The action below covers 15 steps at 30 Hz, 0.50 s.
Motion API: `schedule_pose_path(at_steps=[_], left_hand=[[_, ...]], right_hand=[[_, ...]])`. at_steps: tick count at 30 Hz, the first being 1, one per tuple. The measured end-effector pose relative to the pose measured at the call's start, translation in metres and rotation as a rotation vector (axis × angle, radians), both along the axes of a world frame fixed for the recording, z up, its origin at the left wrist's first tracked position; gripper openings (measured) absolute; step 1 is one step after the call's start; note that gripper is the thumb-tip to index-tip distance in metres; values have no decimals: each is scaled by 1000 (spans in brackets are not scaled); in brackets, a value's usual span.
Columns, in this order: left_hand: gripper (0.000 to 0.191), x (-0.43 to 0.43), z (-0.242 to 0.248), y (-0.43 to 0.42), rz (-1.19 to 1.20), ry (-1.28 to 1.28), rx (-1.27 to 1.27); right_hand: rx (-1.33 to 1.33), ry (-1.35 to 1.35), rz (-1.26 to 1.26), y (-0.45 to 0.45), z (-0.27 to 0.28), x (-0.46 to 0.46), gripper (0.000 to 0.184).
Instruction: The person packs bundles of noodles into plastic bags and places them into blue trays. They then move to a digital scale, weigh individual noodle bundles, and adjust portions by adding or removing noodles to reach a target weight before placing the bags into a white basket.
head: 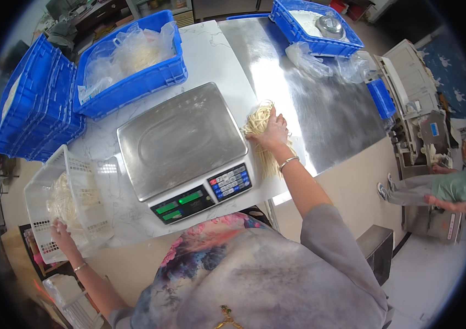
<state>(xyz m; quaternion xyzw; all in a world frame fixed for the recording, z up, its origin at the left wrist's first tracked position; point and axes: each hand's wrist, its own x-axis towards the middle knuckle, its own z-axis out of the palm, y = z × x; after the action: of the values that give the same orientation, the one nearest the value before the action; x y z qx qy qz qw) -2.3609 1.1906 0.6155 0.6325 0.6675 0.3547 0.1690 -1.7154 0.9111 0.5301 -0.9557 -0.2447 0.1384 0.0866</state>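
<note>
My right hand (273, 130) grips a bundle of pale fresh noodles (261, 115) at the right side of a digital weighing scale (192, 205). The loose strands hang down past my wrist, toward the table's front edge. On the scale, the flat steel pan (175, 144) carries nothing, and its green displays are lit. Over at the left, my left hand (63, 239) reaches into a white perforated plastic basket (87, 181). Noodles in clear plastic (61, 197) lie in that basket beside my fingertips. Whether those fingers hold the plastic is too small to tell.
Behind the scale stands a blue crate (134, 88) of bagged noodles, with stacked blue crates (48, 107) to its left. A blue crate (319, 49) at the far right holds white flour and a metal bowl (330, 26). Another person (422, 191) is off to the right.
</note>
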Motion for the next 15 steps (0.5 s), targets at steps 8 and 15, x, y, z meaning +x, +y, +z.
schedule_pose_path(at_steps=[8,15], left_hand=[[39,108,17,-141,54,-95,-100],[27,304,64,-212,-232,-259,-144]], right_hand=[[491,272,-123,-9,-34,62,61],[1068,1108,-365,-39,-24,90,30]])
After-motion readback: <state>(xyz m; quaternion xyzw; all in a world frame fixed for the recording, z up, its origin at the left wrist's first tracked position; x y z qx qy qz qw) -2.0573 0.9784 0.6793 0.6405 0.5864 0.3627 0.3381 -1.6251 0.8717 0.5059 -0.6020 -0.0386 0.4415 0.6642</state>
